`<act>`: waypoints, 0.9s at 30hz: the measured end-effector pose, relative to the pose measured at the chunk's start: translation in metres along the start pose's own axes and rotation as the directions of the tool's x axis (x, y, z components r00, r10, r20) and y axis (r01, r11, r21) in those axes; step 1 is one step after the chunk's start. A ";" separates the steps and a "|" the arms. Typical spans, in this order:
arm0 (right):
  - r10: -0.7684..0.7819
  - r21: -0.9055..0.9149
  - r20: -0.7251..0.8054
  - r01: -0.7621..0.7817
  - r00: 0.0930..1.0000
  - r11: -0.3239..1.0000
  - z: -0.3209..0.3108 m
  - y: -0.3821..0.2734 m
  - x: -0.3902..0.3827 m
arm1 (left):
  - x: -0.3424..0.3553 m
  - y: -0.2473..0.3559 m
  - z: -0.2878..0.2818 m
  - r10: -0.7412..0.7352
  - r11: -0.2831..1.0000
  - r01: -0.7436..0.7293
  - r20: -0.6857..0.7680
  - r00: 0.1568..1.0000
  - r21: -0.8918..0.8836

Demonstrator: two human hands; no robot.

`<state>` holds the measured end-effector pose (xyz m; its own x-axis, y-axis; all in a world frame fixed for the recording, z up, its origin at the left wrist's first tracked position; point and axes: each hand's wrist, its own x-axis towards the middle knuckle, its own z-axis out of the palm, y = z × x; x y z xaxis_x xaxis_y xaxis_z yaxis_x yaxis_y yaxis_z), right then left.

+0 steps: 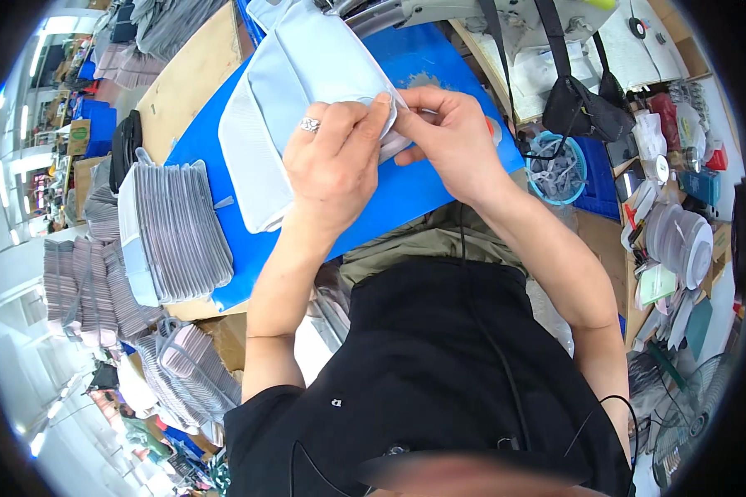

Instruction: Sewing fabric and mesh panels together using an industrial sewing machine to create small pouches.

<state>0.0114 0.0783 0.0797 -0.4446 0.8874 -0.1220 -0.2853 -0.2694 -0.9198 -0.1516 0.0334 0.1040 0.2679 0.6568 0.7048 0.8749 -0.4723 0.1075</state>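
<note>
A light blue, flat sewn fabric piece [307,62] with a seam across it lies on the blue work surface [427,58]. My left hand [331,157], with a ring on one finger, rests on its near right part and pinches the edge between thumb and forefinger. My right hand [452,137] meets it there, thumb and forefinger closed on the same edge. The fingertips of both hands nearly touch, and the fold between them is partly hidden. Just beyond the fabric, part of a sewing machine [381,15] shows at the top.
A tall stack of similar fabric pieces [178,232] stands on the left of the table, with tied bundles [79,290] beyond it. To the right are a light blue basket of scraps [559,170], a black pouch [584,108], spools of ribbon [680,240] and a fan [692,418].
</note>
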 end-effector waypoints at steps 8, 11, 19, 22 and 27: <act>-0.007 0.176 0.034 0.000 0.999 0.984 0.013 0.000 0.014 | 0.025 -0.015 -0.014 0.129 0.990 -0.137 0.147 0.981 0.043; -0.037 0.240 0.041 0.026 0.998 0.970 0.016 0.000 0.032 | 0.038 -0.030 -0.014 0.140 0.987 -0.154 0.207 0.968 0.052; -0.031 0.280 0.027 0.022 0.999 0.960 0.031 -0.004 0.080 | 0.065 -0.068 -0.015 0.082 0.986 -0.123 0.312 0.946 0.112; -0.017 0.281 -0.059 0.033 0.998 0.959 0.037 -0.003 0.088 | 0.066 -0.082 -0.009 0.028 0.991 -0.068 0.318 0.948 0.113; -0.039 0.227 -0.111 0.063 0.993 0.972 0.042 -0.002 0.092 | 0.051 -0.102 -0.005 0.010 0.999 -0.019 0.200 0.980 0.041</act>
<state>-0.0643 0.1450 0.0857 -0.3365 0.9331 -0.1267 -0.4983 -0.2906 -0.8169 -0.2289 0.1120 0.1330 0.3520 0.7564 0.5514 0.8857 -0.4597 0.0653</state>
